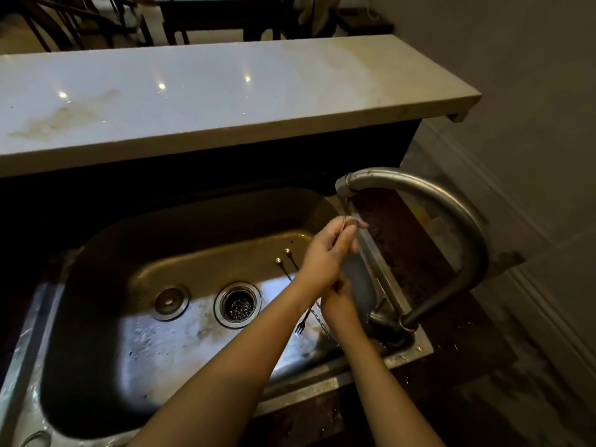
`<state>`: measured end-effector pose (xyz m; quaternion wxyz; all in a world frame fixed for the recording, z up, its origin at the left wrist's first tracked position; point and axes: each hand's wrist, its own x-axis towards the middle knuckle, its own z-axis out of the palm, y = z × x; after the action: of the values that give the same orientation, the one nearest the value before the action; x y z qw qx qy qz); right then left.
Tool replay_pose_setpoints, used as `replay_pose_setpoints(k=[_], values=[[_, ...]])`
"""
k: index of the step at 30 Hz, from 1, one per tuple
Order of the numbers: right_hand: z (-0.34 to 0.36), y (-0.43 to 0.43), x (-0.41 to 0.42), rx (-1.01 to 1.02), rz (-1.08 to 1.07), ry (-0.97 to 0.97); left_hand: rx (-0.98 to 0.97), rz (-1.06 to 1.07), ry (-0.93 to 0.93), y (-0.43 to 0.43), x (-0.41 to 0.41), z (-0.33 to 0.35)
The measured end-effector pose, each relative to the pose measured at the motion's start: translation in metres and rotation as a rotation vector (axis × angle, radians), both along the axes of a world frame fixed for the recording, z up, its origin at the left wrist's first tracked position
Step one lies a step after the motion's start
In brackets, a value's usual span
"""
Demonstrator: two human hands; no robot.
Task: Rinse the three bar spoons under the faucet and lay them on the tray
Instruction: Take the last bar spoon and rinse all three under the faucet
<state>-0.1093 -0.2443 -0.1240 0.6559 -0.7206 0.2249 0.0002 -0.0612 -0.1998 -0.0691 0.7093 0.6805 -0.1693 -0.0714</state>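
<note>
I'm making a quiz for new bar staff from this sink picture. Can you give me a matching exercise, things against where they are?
Things:
1. Faucet spout
2. Drain strainer
3. Two spoons not in hand
4. Spoon in hand
5. White counter

Places:
A. In the middle of the sink floor
B. Lying on the sink floor, beside the left hand
C. Behind the sink, higher up
D. Over the sink's right end
E. Held up under the spout

Pairs: 1-D, 2-A, 3-B, 4-E, 5-C
</note>
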Motion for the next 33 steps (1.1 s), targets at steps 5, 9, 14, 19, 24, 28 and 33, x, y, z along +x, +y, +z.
replay_pose_setpoints(k=[5,9,14,19,24,28,33], values=[[0.008,-0.002,0.018,0.049,0.168,0.047,0.023,0.033,-0.005,0.01,0.009,0.01],[0.011,-0.003,0.02,0.093,0.118,-0.056,0.012,0.085,0.012,0.004,0.011,0.025],[0.016,-0.012,0.021,0.177,0.03,-0.234,-0.018,0.149,0.053,0.008,0.016,0.036],[0.027,-0.009,0.036,0.156,0.005,-0.24,-0.08,0.13,0.064,0.012,0.013,0.048],[0.023,-0.002,0.033,0.065,0.176,-0.139,-0.1,0.241,0.12,0.01,0.023,0.062],[0.01,-0.006,0.019,0.054,0.196,-0.054,-0.172,0.147,0.135,0.009,0.024,0.065],[0.025,-0.009,0.032,0.155,0.157,-0.067,0.036,0.141,0.133,0.004,0.011,0.044]])
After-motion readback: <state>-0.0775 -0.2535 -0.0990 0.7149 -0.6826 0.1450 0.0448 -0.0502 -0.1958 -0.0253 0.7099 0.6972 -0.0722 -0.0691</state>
